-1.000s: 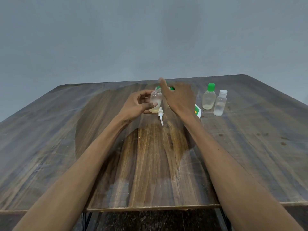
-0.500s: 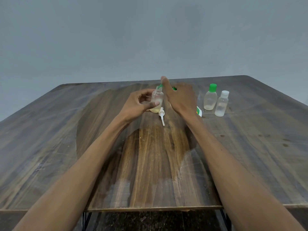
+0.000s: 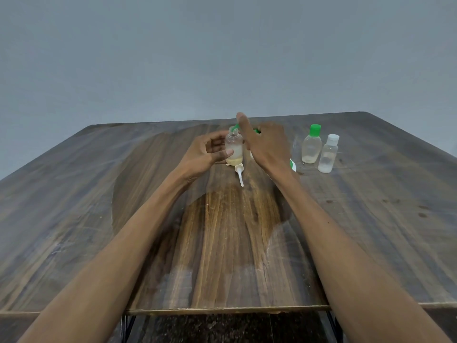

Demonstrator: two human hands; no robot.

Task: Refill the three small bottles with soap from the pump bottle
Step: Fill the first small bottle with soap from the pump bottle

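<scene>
You are working at a streaked wooden table (image 3: pixel 99 206). Your left hand (image 3: pixel 200 157) is gripping one uncapped clear bottle (image 3: pixel 234 147); your right hand (image 3: pixel 264 142) is covering the green pump bottle (image 3: pixel 292 165), grip hidden. Two capped bottles (image 3: pixel 312 144) are standing right.

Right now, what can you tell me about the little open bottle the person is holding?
The small bottle is clear plastic, round-shouldered with a narrow neck, its top off. It stands upright near the middle of the wooden table, with a shallow layer of yellowish liquid at the bottom. The left hand grips its side, thumb across the front. A green spout points into its mouth, under the right hand.
</scene>
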